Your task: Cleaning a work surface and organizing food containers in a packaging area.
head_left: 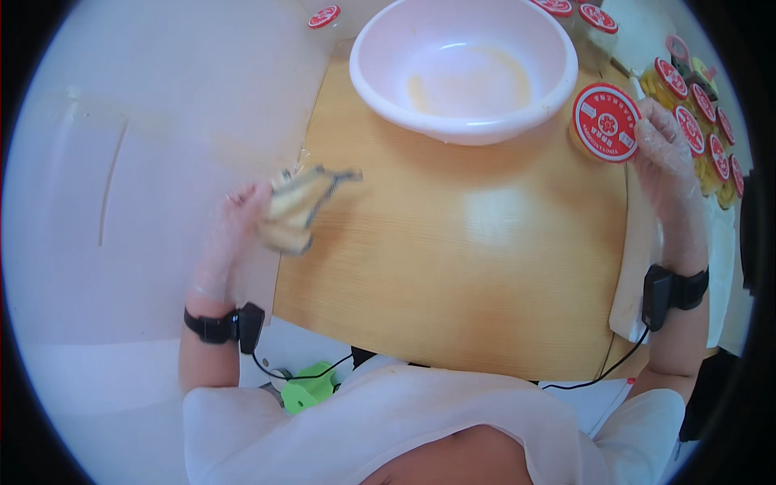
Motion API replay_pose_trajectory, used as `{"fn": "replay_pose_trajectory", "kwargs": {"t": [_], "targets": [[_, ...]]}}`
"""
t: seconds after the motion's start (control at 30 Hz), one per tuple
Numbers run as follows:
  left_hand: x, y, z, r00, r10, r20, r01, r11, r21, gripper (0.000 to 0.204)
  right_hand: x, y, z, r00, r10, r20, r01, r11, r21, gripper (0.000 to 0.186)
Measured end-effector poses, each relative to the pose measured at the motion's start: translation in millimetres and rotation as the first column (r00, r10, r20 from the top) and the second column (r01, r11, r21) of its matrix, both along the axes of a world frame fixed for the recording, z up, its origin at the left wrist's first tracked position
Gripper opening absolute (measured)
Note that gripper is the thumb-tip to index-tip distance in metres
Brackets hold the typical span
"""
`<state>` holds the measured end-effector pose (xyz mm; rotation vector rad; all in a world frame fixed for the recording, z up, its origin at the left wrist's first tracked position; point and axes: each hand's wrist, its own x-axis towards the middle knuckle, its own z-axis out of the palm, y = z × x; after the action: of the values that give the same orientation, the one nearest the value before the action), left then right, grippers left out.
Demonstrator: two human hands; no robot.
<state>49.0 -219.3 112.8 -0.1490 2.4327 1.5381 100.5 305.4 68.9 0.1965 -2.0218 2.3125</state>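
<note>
My left hand [235,236], in a clear plastic glove, grips a cream cloth [293,205] with a dark patterned edge. Both are a little blurred over the table's left side. At the right, my gloved right hand [666,149] is closed on a jar [606,123], its red and white lid facing up toward me. The lid covers most of the jar, so little of its body shows. Between the two hands at the far side stands a large white basin [463,128], with a thin yellowish residue on its bottom.
Several red-lidded jars with yellow contents [702,137] stand close together right of my right hand. More red-lidded jars [597,19] are behind the basin, and one jar [324,18] is at the far left. The wooden table [453,275] meets a pale wall [162,162] on the left.
</note>
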Motion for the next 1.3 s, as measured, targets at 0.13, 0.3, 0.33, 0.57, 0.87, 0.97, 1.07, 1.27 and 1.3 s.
{"fn": "replay_pose_trajectory", "kwargs": {"t": [0.13,0.3,0.33,0.57,0.87,0.97,1.07,1.27,1.3], "targets": [[-39,35,-2,0.952,0.138,-0.273,-0.136,0.99,0.028,0.029,0,-4,0,1.0,-0.02,0.013,0.021,1.0,-0.007,0.018],[-92,27,-31,0.917,0.02,-0.399,-0.143,0.949,-0.281,0.037,1,-6,-6,0.997,-0.057,0.05,0.057,0.998,-0.002,0.019],[-97,26,-45,0.931,-0.044,-0.361,-0.069,0.953,-0.295,0.043,2,-5,-8,0.999,-0.043,0.027,0.043,0.999,-0.002,0.019],[-82,46,-88,0.865,-0.405,-0.297,-0.097,0.444,-0.891,0.053,5,-12,-9,0.997,-0.049,0.062,0.049,0.999,0.004,0.024],[-80,27,-83,0.9,-0.361,-0.245,0.049,0.641,-0.766,0.031,2,-17,-11,0.99,-0.085,0.111,0.082,0.996,0.032,0.024],[-82,41,-70,0.961,-0.097,-0.259,-0.047,0.865,-0.499,0.035,6,-14,-9,0.991,-0.108,0.078,0.101,0.991,0.083,0.02],[-84,69,-36,0.975,0.019,-0.221,-0.103,0.923,-0.371,0.043,7,-9,-3,0.99,-0.112,0.087,0.1,0.986,0.134,0.017],[-69,120,-25,0.915,0.012,-0.404,0.044,0.99,0.131,0.071,-2,-37,14,0.996,-0.002,-0.085,0.041,0.887,0.461,0.012],[-64,131,-16,0.939,0.01,-0.344,0.071,0.972,0.223,0.073,-2,-38,12,0.982,0.072,-0.173,0.036,0.836,0.547,0.012]]}}
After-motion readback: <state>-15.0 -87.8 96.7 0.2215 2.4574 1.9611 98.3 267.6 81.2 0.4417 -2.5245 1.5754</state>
